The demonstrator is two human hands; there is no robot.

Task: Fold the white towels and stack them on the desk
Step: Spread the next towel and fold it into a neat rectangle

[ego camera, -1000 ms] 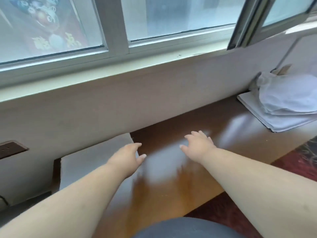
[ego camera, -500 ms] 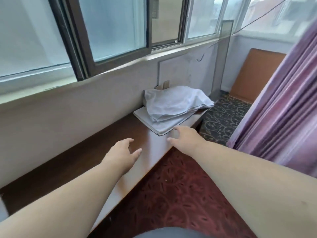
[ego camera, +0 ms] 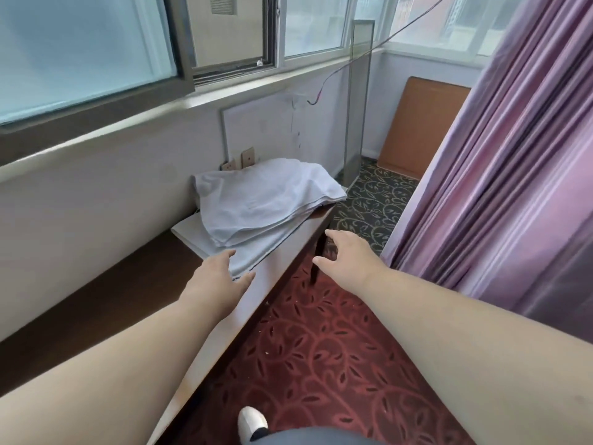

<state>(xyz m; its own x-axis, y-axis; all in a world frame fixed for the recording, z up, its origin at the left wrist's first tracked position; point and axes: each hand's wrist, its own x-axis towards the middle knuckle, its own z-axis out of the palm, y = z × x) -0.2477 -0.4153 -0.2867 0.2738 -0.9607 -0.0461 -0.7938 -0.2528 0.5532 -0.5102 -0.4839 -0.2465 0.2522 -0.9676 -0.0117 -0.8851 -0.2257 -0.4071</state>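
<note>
A loose pile of white towels [ego camera: 263, 200] lies on the far right end of the brown wooden desk [ego camera: 96, 303], on top of a flatter white towel [ego camera: 253, 248] spread beneath. My left hand [ego camera: 215, 281] reaches over the desk with straight fingers, its fingertips at the near edge of the flat towel. My right hand [ego camera: 346, 255] hovers with spread fingers over the floor just off the desk's front corner, holding nothing.
The desk runs along a white wall under a window sill [ego camera: 128, 130]. A purple curtain [ego camera: 500, 162] hangs at the right. Red patterned carpet [ego camera: 321, 364] covers the floor. A brown board [ego camera: 420, 123] leans in the far corner. My white shoe [ego camera: 252, 422] shows below.
My view swung right along the desk, away from the folded towel at the left. Both hands have travelled toward the towel pile, which is now closer and centred.
</note>
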